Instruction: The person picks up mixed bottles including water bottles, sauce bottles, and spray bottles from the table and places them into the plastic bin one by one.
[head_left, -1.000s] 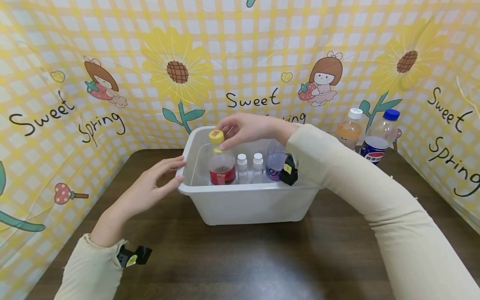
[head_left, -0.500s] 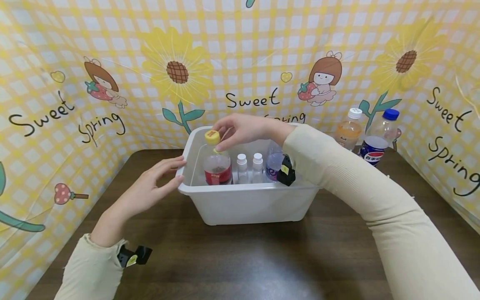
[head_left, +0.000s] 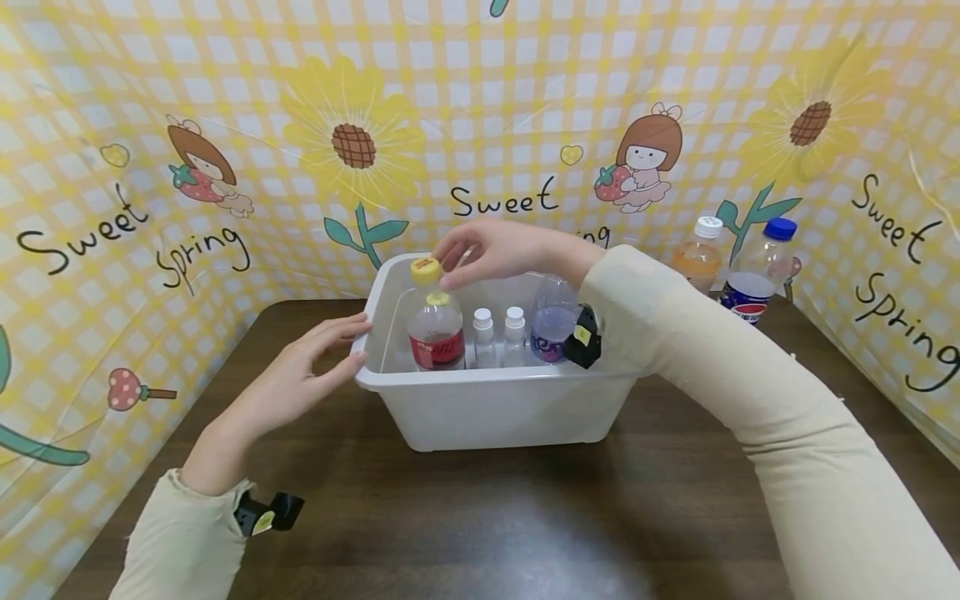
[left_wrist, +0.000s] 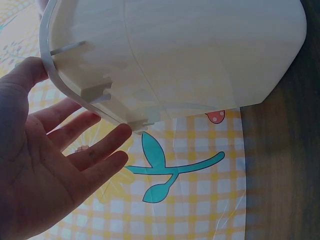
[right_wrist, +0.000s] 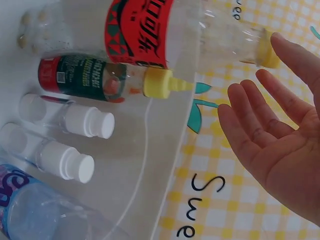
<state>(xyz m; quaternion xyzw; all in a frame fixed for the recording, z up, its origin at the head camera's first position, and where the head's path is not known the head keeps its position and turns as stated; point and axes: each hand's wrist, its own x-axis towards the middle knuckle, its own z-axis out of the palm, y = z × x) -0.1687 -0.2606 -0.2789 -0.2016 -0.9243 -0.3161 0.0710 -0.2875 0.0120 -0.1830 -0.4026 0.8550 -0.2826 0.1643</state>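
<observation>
A clear soda bottle (head_left: 437, 346) with a red label and yellow cap stands in the left part of a white plastic bin (head_left: 495, 408). My right hand (head_left: 491, 250) is right beside that cap, its fingers loosely spread; in the right wrist view the thumb tip overlaps the yellow cap (right_wrist: 270, 49). My left hand (head_left: 303, 367) rests at the bin's left rim, thumb and fingertips touching it, fingers relaxed. Next to the soda bottle are a sauce bottle (right_wrist: 90, 79) with a yellow nozzle, two small white-capped bottles (right_wrist: 65, 115) and a purple-labelled bottle (head_left: 553, 325).
To the right of the bin, partly behind my right sleeve, stand an orange drink bottle (head_left: 697, 258) with a white cap and a blue-capped Pepsi bottle (head_left: 752, 275). A checked cloth (head_left: 480, 108) hangs behind the brown table (head_left: 480, 517).
The soda bottle shifted slightly left in the bin with my right hand at its cap. Since then my right hand has loosened and moved a little right and up. The left hand stays put.
</observation>
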